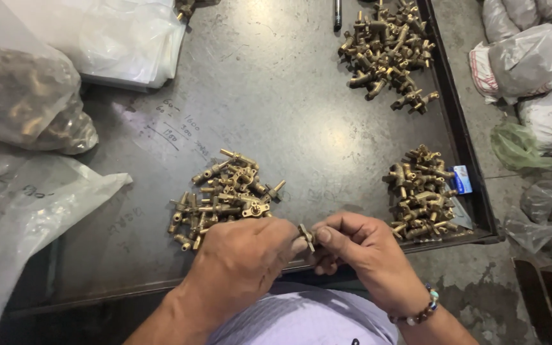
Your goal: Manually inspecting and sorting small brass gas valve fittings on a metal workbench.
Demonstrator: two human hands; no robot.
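My left hand (244, 259) and my right hand (359, 246) meet at the near edge of a dark metal tray (301, 108). Both pinch one small brass fitting (306, 236) between their fingertips. Just beyond my left hand lies a heap of brass valve fittings (225, 195). A second heap of brass fittings (420, 191) sits to the right of my right hand, near the tray's right rim. My right wrist wears a beaded bracelet (420, 312).
A third pile of brass fittings (388, 48) lies at the tray's far right. A clear bag of brass parts (23, 96) and empty plastic bags (129, 38) sit at the left. More bags (531, 57) lie on the concrete floor to the right. A small blue box (461, 179) rests by the tray's rim.
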